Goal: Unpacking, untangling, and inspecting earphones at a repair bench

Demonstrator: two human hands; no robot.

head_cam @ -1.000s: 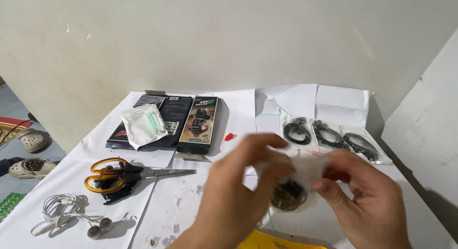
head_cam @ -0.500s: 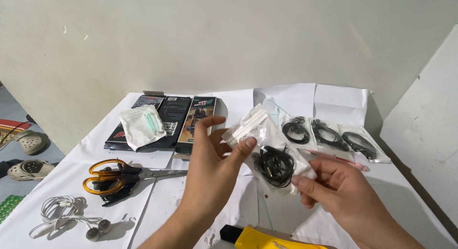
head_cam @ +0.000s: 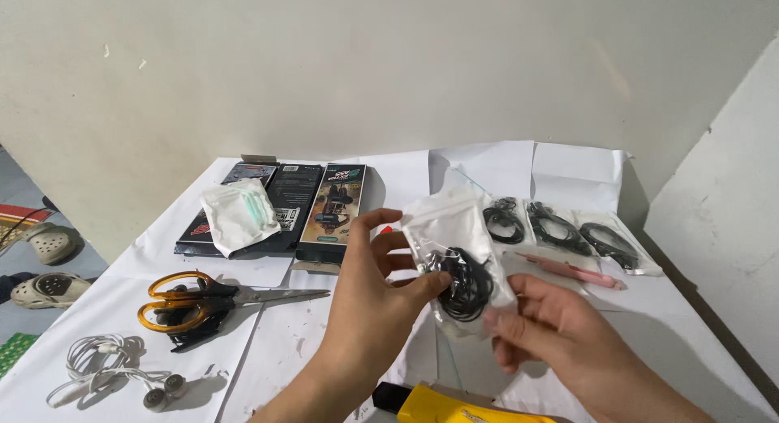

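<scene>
Both hands, left hand [head_cam: 381, 297] & right hand [head_cam: 540, 330], now pinch the clear bag [head_cam: 454, 257], lowered w/ maybe black earphones [head_cam: 464, 283], above table's [head_cam: 690, 326] near edge.

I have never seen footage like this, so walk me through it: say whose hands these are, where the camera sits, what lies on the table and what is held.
This is one view from a camera worn on a person's head, looking down at their own bare hands. The left hand and right hand together hold a clear plastic bag of coiled black cable. On the white paper-covered table lie orange-handled scissors, white earphones, flat dark boxes, three more bagged cables and a pink pen.
</scene>
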